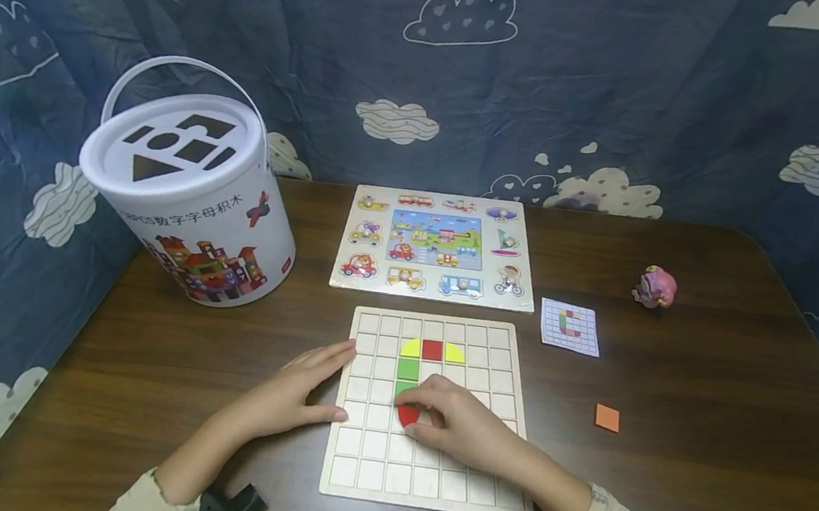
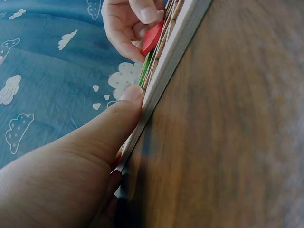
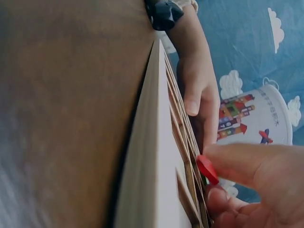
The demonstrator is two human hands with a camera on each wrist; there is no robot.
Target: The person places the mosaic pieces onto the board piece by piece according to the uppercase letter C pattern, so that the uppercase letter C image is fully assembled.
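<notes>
My right hand [image 1: 462,426] pinches a red rounded piece [image 1: 406,416] between thumb and fingers, over a square of the wooden grid board [image 1: 397,478]. In the right wrist view, the red piece [image 3: 207,169] stands tilted against the board's surface. My left hand [image 1: 285,396] rests at the board's left edge, its thumb and extended fingers touching the rim. On the board, a yellow rounded piece [image 1: 411,347], a red square [image 1: 432,350] and another yellow rounded piece [image 1: 455,353] form a row. Below the left yellow piece lie a green square [image 1: 408,369] and a second green one [image 1: 405,387], partly hidden by my fingers.
Behind the grid board lies a vehicle picture puzzle [image 1: 376,257]. A small pattern card [image 1: 570,327], an orange square [image 1: 606,418] and a pink toy figure [image 1: 654,287] are to the right. A white lidded bucket [image 1: 231,237] stands at the back left.
</notes>
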